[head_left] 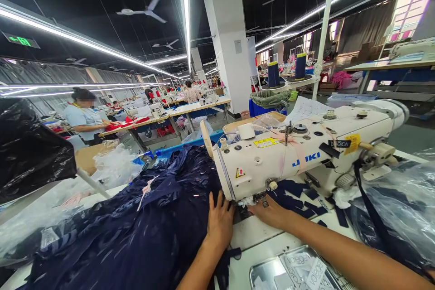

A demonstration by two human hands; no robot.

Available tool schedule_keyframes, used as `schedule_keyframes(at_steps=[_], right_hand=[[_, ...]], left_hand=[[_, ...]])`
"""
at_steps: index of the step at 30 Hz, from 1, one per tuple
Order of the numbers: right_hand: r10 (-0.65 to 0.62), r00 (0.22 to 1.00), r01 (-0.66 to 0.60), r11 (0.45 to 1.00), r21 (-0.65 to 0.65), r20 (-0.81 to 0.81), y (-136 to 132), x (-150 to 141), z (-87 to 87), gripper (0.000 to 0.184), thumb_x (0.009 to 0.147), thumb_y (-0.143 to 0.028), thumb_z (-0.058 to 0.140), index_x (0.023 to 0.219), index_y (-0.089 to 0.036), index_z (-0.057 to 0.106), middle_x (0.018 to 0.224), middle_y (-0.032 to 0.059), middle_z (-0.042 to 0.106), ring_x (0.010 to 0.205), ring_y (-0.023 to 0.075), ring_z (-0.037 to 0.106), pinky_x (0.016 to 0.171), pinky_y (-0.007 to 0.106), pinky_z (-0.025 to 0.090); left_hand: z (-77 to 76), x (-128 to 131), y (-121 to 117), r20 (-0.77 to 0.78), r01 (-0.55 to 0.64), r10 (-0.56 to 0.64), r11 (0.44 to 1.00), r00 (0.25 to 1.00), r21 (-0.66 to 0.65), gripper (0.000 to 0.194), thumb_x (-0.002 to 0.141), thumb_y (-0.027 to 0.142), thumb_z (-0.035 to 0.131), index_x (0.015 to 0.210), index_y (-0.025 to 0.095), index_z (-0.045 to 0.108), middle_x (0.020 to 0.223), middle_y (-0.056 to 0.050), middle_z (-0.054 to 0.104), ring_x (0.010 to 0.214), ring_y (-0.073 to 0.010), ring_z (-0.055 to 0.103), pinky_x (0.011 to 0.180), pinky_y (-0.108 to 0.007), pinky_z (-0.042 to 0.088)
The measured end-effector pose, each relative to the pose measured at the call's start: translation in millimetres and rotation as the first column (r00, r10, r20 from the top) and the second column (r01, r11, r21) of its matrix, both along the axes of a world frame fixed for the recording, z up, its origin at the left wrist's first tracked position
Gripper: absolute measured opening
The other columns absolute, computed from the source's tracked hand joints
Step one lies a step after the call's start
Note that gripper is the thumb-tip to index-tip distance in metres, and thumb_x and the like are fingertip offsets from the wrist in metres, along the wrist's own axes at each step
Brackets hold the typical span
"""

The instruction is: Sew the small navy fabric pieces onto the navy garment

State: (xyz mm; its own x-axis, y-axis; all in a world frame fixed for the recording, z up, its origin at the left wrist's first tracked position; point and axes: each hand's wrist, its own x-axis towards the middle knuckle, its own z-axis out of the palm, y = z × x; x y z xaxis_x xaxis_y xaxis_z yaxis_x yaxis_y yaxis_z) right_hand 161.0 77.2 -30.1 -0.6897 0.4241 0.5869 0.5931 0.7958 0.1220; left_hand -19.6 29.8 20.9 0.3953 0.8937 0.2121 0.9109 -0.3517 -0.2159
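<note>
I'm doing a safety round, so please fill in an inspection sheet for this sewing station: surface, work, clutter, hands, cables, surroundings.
Surface: pale tabletop, largely covered at left.
Work: dark blue fabric heaped left of the white sewing machine.
Clutter: dark fabric pieces under the machine's arm; metal tray of printed labels in front; clear plastic at right.
Left hand: fingers spread at the fabric's right edge.
Right hand: close to the needle area; grip unclear.
Cables: nothing seen for certain.
Surroundings: person in light blue handling red cloth at another bench; pillar behind.
</note>
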Motion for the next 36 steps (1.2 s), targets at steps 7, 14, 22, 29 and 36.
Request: schedule_keyframes(at_steps=[7,14,22,29,36], right_hand=[[-0.061,0.998,0.061,0.998,-0.024,0.016,1,0,-14.4,0.033,0.091,-0.02,0.031,0.087,-0.015,0.063,0.077,0.009,0.064,0.077,0.021,0.059,0.074,0.039,0.048],[-0.094,0.993,0.101,0.99,-0.097,0.073,-3,-4,-10.1,0.029,0.088,-0.011,0.033,0.09,-0.015,0.062,0.08,0.0094,0.064,0.08,0.0228,0.059,0.076,0.04,0.047],[-0.068,0.998,0.067,0.992,-0.105,-0.009,-7,-5,-2.6,0.032,0.086,-0.009,0.034,0.097,-0.019,0.062,0.082,0.0092,0.064,0.077,0.0234,0.061,0.078,0.044,0.047],[-0.064,0.994,0.057,0.995,-0.085,-0.091,-3,-6,-13.4,0.037,0.089,-0.017,0.028,0.091,-0.018,0.065,0.078,0.0107,0.067,0.075,0.0251,0.061,0.071,0.044,0.05],[-0.078,0.988,0.066,0.994,-0.087,-0.135,7,-3,-37.3,0.034,0.09,-0.026,0.031,0.089,-0.016,0.064,0.077,0.0119,0.067,0.071,0.0258,0.062,0.067,0.043,0.05]], left_hand=[[2.3,0,7,0.048,-0.008,0.011,0.997,0.999,-0.077,0.036,0.071,0.005,0.045,0.099,0.019,0.063,0.099,-0.008,0.063,0.11,-0.0278,0.045,0.102,-0.056,0.007],[1.8,1,12,0.039,0.006,-0.003,0.996,0.999,-0.084,0.034,0.073,0.005,0.044,0.096,0.017,0.064,0.093,-0.009,0.065,0.107,-0.0285,0.047,0.101,-0.057,0.008],[-0.9,7,12,0.073,-0.002,0.005,0.999,0.997,-0.034,0.036,0.071,0.005,0.046,0.101,0.017,0.063,0.105,-0.011,0.061,0.113,-0.0305,0.043,0.101,-0.058,0.014],[-0.4,-41,-35,0.282,0.059,-0.171,0.929,0.944,0.366,0.043,0.076,0.001,0.033,0.102,0.017,0.061,0.111,-0.009,0.059,0.107,-0.0215,0.05,0.092,-0.042,0.041],[26.8,-110,-87,0.192,0.066,-0.17,0.888,0.966,0.455,0.044,0.083,0.005,0.034,0.122,0.021,0.046,0.109,-0.007,0.059,0.095,-0.0191,0.055,0.081,-0.033,0.047]])
